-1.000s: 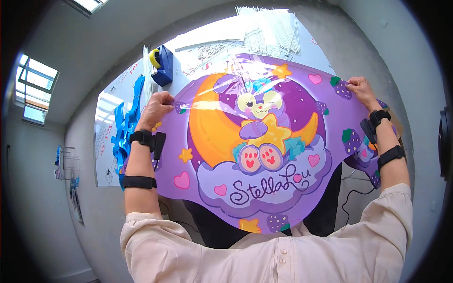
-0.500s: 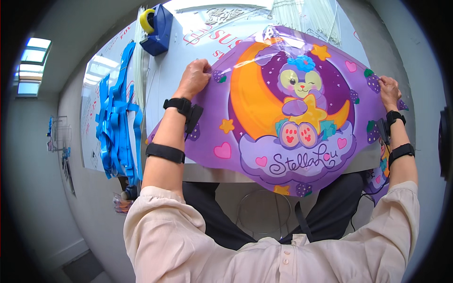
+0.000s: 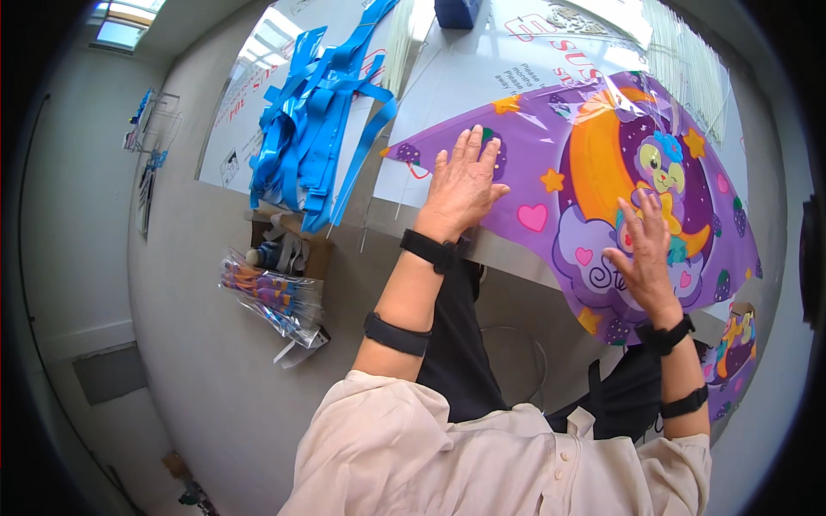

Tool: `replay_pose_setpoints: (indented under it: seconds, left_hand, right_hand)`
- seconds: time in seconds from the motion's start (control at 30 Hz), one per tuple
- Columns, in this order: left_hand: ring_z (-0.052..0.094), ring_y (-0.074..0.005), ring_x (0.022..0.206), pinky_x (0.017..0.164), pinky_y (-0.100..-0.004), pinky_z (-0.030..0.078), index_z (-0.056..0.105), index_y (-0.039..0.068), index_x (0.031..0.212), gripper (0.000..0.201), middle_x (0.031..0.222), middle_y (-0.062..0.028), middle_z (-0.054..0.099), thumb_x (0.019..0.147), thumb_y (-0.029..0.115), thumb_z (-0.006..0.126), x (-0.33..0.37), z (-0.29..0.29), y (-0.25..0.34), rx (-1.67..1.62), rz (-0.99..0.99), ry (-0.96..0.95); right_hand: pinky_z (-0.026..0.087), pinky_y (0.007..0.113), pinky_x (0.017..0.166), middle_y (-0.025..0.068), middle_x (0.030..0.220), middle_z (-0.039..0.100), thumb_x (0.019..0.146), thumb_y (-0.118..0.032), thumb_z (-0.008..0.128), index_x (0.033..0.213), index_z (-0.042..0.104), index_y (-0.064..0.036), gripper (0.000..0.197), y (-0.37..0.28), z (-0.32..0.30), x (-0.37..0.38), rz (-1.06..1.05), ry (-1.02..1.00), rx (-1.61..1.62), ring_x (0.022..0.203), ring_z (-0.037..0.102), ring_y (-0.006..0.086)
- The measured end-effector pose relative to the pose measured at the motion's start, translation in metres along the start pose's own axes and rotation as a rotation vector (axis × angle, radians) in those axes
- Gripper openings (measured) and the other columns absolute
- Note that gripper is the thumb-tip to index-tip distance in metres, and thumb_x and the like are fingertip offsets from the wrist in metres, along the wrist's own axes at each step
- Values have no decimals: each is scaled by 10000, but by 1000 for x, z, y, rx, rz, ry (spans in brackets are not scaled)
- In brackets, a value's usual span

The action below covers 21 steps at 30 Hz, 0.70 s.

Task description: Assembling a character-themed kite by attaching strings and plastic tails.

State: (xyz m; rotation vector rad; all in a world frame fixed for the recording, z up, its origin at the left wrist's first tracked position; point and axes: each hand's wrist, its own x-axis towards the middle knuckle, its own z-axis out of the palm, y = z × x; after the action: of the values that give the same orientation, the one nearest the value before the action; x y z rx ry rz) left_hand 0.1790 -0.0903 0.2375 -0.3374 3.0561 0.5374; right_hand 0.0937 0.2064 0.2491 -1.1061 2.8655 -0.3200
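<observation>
A purple kite sail point(image 3: 516, 191), printed with an orange moon and a cartoon animal, is spread over the near edge of the white table point(image 3: 469, 82). My left hand point(image 3: 465, 185) rests palm down toward its left corner, with the fingers stretched out. Over the printed cloud and animal is my right hand point(image 3: 644, 251), fingers spread and holding nothing; whether it touches the sheet I cannot tell. The sail's lower edge hangs past the table above my lap.
Blue plastic streamers point(image 3: 318, 129) lie heaped on the table's left. Thin white rods point(image 3: 684, 69) lie at the far right, and a blue tape dispenser point(image 3: 456, 10) at the back. Below the table are a cardboard box point(image 3: 318, 258), clear-wrapped printed pieces point(image 3: 267, 292) and another printed sheet point(image 3: 731, 348).
Both hands have let go of the sail's side edges and come inward, with fingers now extended. The sail lies flatter on the table. My view has turned left.
</observation>
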Motion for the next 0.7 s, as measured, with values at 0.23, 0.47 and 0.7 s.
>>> replay_pose_setpoints:
  seconds: [0.23, 0.47, 0.7]
  left_hand:
    - [248, -309, 1361, 1085, -506, 214, 350, 70, 1383, 613, 1463, -191, 258, 884, 367, 545, -62, 8, -63, -61, 8, -106]
    - [536, -332, 1051, 886, -422, 422, 553, 14, 1108, 365, 1071, -176, 595, 766, 88, 656, -66, -4, -149, -496, -345, 409]
    - [422, -310, 1168, 931, -447, 364, 637, 43, 912, 264, 981, -107, 620, 699, 171, 726, 20, -12, -165, -94, -553, 748]
  right_hand:
    - [26, 525, 1111, 112, 1517, 149, 776, -463, 606, 1410, 346, -200, 735, -39, 38, -16, -130, -152, -83, 1406, 93, 310]
    - [24, 478, 1129, 111, 1512, 178, 771, -503, 578, 1392, 380, -177, 729, -22, 36, -26, -155, -193, -122, 1406, 105, 303]
    - [41, 484, 1128, 125, 1501, 198, 779, -549, 569, 1378, 396, -154, 738, -37, 19, -15, -138, -246, -14, 1399, 125, 310]
